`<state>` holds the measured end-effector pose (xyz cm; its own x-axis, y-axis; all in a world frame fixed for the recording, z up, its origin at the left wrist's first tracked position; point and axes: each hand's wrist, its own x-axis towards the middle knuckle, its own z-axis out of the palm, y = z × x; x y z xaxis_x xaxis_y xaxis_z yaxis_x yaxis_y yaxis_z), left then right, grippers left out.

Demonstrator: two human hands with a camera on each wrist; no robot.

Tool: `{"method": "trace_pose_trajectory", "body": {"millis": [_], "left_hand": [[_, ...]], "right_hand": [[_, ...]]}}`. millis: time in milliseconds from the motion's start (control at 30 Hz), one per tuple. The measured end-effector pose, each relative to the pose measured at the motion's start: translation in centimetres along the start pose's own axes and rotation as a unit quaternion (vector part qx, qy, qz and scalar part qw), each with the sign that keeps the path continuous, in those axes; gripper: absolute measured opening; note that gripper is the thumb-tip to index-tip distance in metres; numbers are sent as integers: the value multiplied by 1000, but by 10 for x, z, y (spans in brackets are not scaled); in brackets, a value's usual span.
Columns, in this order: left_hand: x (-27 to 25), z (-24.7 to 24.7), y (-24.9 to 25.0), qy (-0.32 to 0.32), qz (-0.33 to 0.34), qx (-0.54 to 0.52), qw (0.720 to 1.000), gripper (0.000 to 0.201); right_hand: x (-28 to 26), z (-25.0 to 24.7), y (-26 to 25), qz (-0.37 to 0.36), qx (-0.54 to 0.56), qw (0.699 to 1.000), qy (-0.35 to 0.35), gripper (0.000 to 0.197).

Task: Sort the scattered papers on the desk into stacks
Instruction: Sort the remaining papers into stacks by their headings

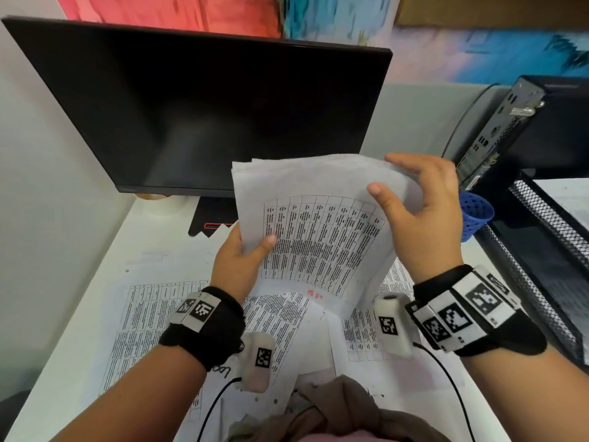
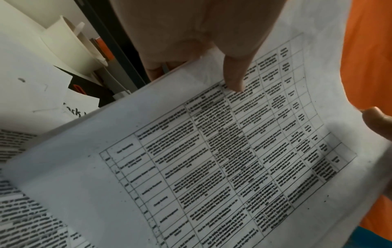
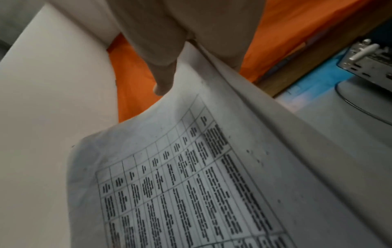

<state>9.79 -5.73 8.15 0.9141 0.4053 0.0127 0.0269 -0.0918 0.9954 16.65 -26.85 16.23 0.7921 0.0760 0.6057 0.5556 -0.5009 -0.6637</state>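
Note:
A bundle of printed sheets (image 1: 312, 224) with tables of text is lifted off the desk in front of the monitor. My left hand (image 1: 251, 247) grips its lower left edge, thumb on the front, fingers behind. My right hand (image 1: 392, 177) pinches the upper right corner, thumb on the front, fingers curled behind. In the left wrist view the thumb (image 2: 235, 80) presses on the top sheet (image 2: 212, 159). In the right wrist view the sheets (image 3: 191, 184) bend under the thumb (image 3: 163, 83). More printed papers (image 1: 153, 320) lie scattered on the white desk below, some overlapping (image 1: 366, 333).
A dark monitor (image 1: 207, 106) stands right behind the held sheets. At the right are a black mesh tray (image 1: 541, 250), a blue perforated cup (image 1: 475, 215) and a small black computer (image 1: 516, 122). Brown cloth (image 1: 334, 409) lies at the desk's near edge.

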Motion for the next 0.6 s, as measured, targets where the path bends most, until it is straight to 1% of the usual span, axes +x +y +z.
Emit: {"method": "trace_pose_trajectory", "body": {"millis": [33, 67, 133, 167, 200, 267, 333, 400, 500, 567, 600], "left_hand": [[0, 0, 0, 4, -3, -1, 1000, 21], [-1, 1, 1, 11, -5, -6, 1000, 19], [0, 1, 3, 29, -10, -27, 999, 19], [-1, 1, 3, 37, -13, -39, 998, 19], [-1, 1, 4, 42, -12, -57, 997, 19], [-4, 2, 8, 34, -13, -96, 995, 23], [-6, 4, 11, 13, -14, -116, 993, 27], [-8, 7, 15, 15, -5, -108, 994, 33], [-10, 8, 16, 31, 31, -99, 994, 38], [-14, 8, 17, 40, 54, -95, 993, 33], [-16, 9, 15, 39, 56, -89, 994, 32]], "right_hand": [[0, -1, -1, 7, 27, 1000, 7, 40], [-1, -2, -1, 24, 67, 997, 15, 48], [-5, -3, 2, 76, 153, 985, 30, 63], [-9, -3, 5, 108, 186, 976, 29, 64], [-15, 0, 11, 147, 202, 968, 16, 60], [-31, 8, 20, 224, 194, 954, -39, 47], [-46, 17, 28, 271, 194, 940, -76, 37], [-54, 23, 28, 287, 205, 933, -72, 32], [-53, 22, 27, 265, 205, 941, -46, 29], [-55, 21, 28, 253, 208, 944, -41, 29], [-58, 21, 30, 257, 206, 943, -54, 30]]}}
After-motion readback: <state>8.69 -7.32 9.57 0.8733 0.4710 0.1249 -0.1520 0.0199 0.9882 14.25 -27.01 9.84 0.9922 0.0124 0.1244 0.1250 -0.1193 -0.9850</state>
